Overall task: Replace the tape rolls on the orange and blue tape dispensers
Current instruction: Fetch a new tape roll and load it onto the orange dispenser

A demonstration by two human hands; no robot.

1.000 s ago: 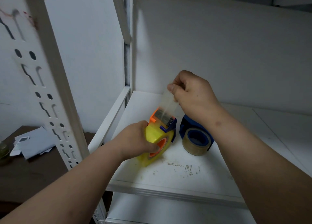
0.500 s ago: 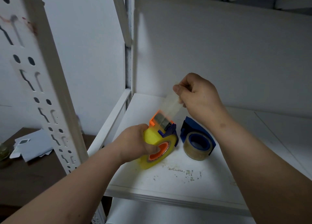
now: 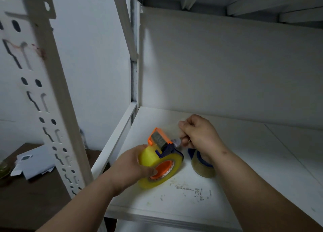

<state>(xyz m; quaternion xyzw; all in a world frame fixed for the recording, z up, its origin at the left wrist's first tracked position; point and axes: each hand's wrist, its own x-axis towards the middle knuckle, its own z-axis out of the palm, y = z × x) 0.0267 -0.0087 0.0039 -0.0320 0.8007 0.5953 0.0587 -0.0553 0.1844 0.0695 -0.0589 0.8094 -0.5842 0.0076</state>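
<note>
An orange tape dispenser [image 3: 158, 138] with a dark blue cutter part carries a yellow-tinted clear tape roll [image 3: 160, 169]. My left hand [image 3: 132, 163] grips that roll and dispenser from the left, above the white shelf [image 3: 244, 179]. My right hand [image 3: 199, 133] is closed, pinching the crumpled free end of clear tape [image 3: 176, 141] just right of the cutter. The blue dispenser with its clear tape roll [image 3: 202, 167] stands on the shelf, partly hidden behind my right wrist.
A perforated white shelf upright [image 3: 50, 99] stands at the left, close to my left forearm. Beyond it is a dark brown table [image 3: 26, 193] with white papers [image 3: 35, 160]. The shelf's back panel [image 3: 227, 71] and upper shelf close the space. Scuff marks [image 3: 188, 190] lie near the front edge.
My right hand has come down from above the dispenser to beside its cutter, and the stretched strip of tape is now a short crumpled end. The camera view has tilted up.
</note>
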